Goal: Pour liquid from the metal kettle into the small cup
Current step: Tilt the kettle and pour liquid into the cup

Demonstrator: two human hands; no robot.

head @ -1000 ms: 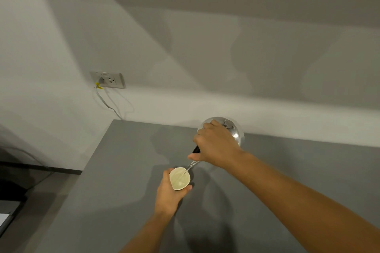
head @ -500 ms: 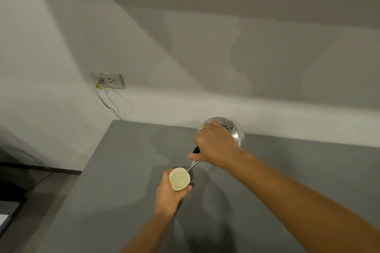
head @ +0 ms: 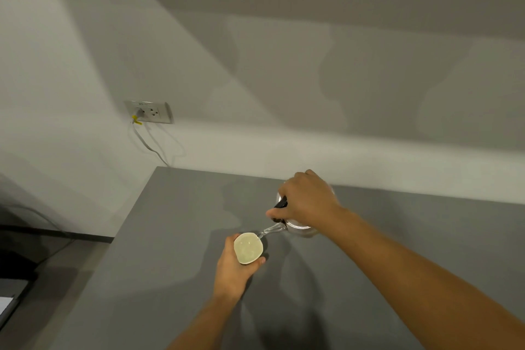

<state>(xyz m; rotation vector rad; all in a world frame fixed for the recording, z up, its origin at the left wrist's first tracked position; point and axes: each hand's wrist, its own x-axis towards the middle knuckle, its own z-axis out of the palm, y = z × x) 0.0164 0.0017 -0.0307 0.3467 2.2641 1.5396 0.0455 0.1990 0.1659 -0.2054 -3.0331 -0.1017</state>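
The metal kettle [head: 298, 229] is tipped over the grey counter [head: 170, 236], its thin spout [head: 270, 231] aimed down-left at the rim of the small cup [head: 248, 247]. The right hand [head: 308, 202] hides most of its body, closed around the black handle [head: 280, 204]. The left hand [head: 235, 267] grips the cup from below.

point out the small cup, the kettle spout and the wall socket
small cup [head: 248, 247], head view, on the pale inside of the bowl
kettle spout [head: 270, 231], head view, midway along the thin metal tube
wall socket [head: 150, 112], head view, on the middle of the faceplate
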